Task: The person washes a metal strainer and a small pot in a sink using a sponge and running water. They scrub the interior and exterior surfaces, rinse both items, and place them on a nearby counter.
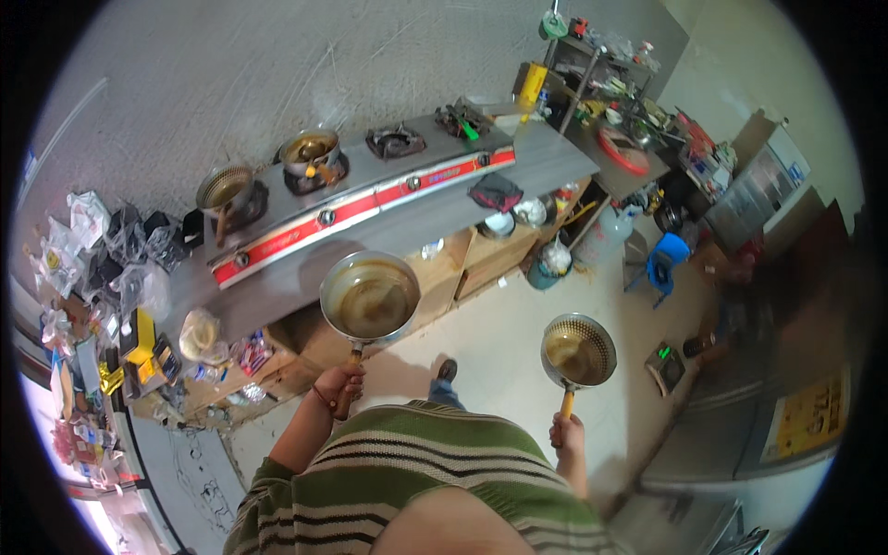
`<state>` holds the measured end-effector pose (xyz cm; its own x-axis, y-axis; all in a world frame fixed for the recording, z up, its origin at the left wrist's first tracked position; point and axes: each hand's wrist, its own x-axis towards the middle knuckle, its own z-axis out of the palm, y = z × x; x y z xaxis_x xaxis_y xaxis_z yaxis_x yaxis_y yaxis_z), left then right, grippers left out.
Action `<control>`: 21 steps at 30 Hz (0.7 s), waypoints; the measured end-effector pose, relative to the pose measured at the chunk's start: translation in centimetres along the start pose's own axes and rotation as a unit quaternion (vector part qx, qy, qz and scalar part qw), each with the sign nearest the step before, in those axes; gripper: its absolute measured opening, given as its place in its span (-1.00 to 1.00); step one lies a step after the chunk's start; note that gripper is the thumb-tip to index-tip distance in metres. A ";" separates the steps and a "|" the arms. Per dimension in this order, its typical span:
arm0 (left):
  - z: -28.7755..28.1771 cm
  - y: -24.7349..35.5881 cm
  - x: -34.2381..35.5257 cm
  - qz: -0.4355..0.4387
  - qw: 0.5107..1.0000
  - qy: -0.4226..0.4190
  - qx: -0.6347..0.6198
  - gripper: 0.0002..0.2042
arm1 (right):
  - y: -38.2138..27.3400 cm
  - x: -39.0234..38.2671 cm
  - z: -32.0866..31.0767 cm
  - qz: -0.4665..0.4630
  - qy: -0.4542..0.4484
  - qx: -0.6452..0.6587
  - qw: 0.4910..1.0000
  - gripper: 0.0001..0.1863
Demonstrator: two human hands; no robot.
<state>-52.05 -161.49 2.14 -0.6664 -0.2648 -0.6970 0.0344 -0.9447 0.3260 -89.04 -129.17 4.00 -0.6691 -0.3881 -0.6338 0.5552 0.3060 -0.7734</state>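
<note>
My left hand (340, 387) is closed round the wooden handle of a metal saucepan (370, 298), held out over the counter's front edge. Brownish staining or liquid shows on the pan's inside; I cannot tell which. On the right, my right hand (566, 431) grips the yellowish handle of a second saucepan (579, 350), above the pale floor. This one has a dimpled wall and a similar brownish bottom. Both pans are upright, well apart from each other. Two more pots stand on the stove ahead: a dimpled saucepan (225, 191) and a wider pot (311, 153).
A stove with a red front panel (361, 215) runs along the wall, with bare burners (395, 141) to the right. Plastic bags (139, 240) crowd the counter's left end. A blue chair (668, 263) and a small floor scale (665, 368) stand on the right.
</note>
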 end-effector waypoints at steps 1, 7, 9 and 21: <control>1.2 2.2 2.5 0.002 0.999 -0.033 -0.001 -0.81 | -2.0 2.6 0.6 0.000 0.010 -0.016 1.000 -0.90; 10.4 17.1 14.1 0.112 0.990 -0.069 0.052 -0.80 | -17.1 16.6 8.4 -0.045 -0.053 -0.092 0.993 -0.91; 13.5 21.5 16.8 0.169 0.981 -0.033 0.091 -0.77 | -21.0 21.1 11.4 -0.078 -0.088 -0.090 0.989 -0.87; 18.3 46.5 34.5 0.200 0.977 0.014 -0.070 -0.75 | -37.9 34.1 20.3 -0.103 -0.119 -0.082 0.984 -0.81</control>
<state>-87.05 -211.01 4.97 -0.5577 -0.6215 -0.5501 0.3907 -0.7813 0.4867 -122.86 -171.67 11.87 -0.6130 -0.6436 -0.4583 0.3197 0.3284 -0.8888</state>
